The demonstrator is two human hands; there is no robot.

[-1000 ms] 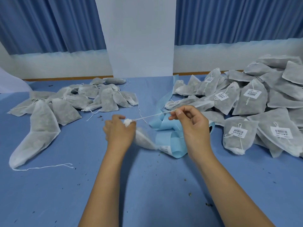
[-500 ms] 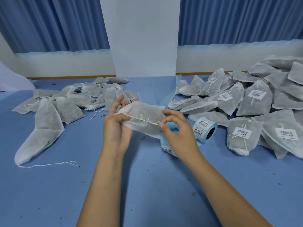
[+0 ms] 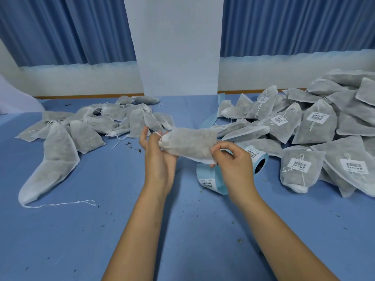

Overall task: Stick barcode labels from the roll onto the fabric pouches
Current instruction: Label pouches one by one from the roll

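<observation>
Just above the label roll [image 3: 258, 159], clear of the surface [image 3: 101, 230], sits one pouch [image 3: 188, 142] with no label showing. The left grip [image 3: 160, 157] holds its tied neck and the right grip [image 3: 233, 161] pinches a bottom corner. Soft and light, it likely sags unless held taut by both ends.

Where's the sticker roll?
In the head view, the label roll lies on the blue table, right of centre, behind the right hand and beside the labelled pouches.

Grey-white pouches [image 3: 188, 144], pale-blue label roll [image 3: 256, 159] with black-barcoded white labels, blue table [image 3: 182, 230].
</observation>
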